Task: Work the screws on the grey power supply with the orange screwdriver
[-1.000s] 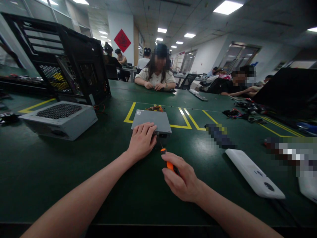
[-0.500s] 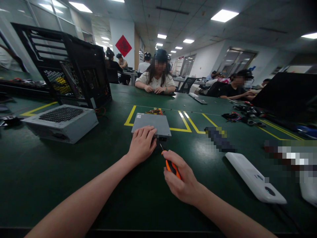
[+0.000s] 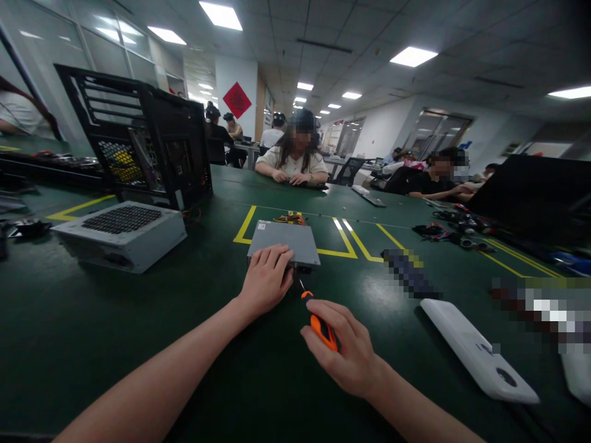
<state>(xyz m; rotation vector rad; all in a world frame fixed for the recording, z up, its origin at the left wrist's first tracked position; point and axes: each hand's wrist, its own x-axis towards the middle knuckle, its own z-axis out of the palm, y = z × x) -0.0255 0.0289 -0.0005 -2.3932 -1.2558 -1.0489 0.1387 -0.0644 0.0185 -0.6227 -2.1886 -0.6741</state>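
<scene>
A flat grey computer power supply (image 3: 295, 239) lies on the green table in front of me, with a bundle of coloured cables (image 3: 290, 218) at its far side. My left hand (image 3: 268, 277) grips its near left edge, fingers over the top and thumb down the near side. In my right hand (image 3: 344, 344) is a screwdriver (image 3: 322, 329) with an orange and black handle. Its thin shaft points at the power supply's near face, close to my left thumb. Whether the tip touches a screw, I cannot make out.
To the left sit a larger power supply (image 3: 122, 237) and an open black computer case (image 3: 152, 141). A white device (image 3: 478, 351) lies at the right, with a pixelated dark object (image 3: 409, 274) behind it. Loose cables (image 3: 457, 221) lie farther back. Another person (image 3: 298, 154) sits across the table.
My view has tipped up slightly, so the table appears lower. The right hand's fingers look looser around the screwdriver handle, with the thumb farther out. The left hand stays on the power supply.
</scene>
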